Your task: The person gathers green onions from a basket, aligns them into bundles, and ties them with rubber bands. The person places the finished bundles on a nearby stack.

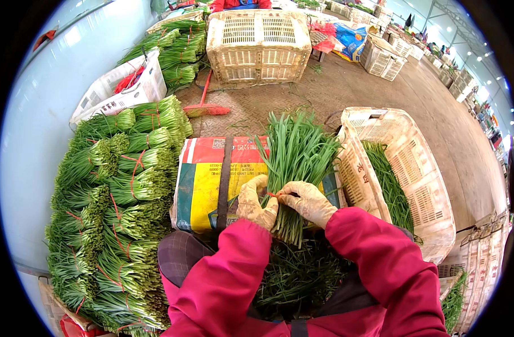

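A bunch of long green chives (297, 147) lies before me, leaves pointing away and cut stems towards me. My left hand (257, 204), in a pale stained glove, is at the bunch's left side. On its right side is my right hand (307, 202), gloved alike. Between my fingertips a thin red tie (275, 194) crosses the stems; both hands pinch at it. Under the bunch is a red, yellow and green printed sack (202, 185) with a dark strap (224, 181) across it. Whether the tie goes round the back is hidden.
Tied chive bunches (135, 181) are stacked at left, beside a white crate (156, 76) with red ties. At right a plastic crate (358, 168) holds loose chives. A red-handled broom (206, 109) lies ahead, before an upturned crate (257, 50) and another person. Loose leaves lie below my hands.
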Demonstrator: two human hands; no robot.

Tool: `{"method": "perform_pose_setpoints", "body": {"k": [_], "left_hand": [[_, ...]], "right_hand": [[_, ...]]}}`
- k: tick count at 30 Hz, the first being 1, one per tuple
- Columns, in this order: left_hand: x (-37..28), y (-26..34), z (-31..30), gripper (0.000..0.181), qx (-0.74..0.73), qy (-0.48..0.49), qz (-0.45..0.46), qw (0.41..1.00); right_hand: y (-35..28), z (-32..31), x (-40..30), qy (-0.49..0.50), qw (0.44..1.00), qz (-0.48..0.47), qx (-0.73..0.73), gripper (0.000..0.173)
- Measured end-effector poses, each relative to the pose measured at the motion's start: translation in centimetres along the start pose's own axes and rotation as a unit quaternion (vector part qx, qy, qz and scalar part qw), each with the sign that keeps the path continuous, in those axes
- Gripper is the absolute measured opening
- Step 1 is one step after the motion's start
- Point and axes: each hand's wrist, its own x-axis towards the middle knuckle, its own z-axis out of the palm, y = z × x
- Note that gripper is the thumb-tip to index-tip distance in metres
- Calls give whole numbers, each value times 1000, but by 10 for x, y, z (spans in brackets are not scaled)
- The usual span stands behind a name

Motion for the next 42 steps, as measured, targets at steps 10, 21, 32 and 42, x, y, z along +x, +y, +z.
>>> {"method": "perform_pose_setpoints", "body": {"k": [10, 21, 32, 42], "left_hand": [[26, 27, -13, 102, 136, -294, -186, 928], [14, 5, 1, 99, 465, -180, -40, 866], [39, 15, -17, 78, 288, -286, -137, 904], [19, 13, -14, 85, 151, -226, -95, 958]], "right_hand": [[-26, 3, -6, 25, 991, -2, 132, 10], [-41, 22, -6, -29, 974, 126, 184, 10], [-3, 23, -49, 151, 853, 318, 385, 3], [14, 43, -46, 150, 799, 349, 466, 8]]}}
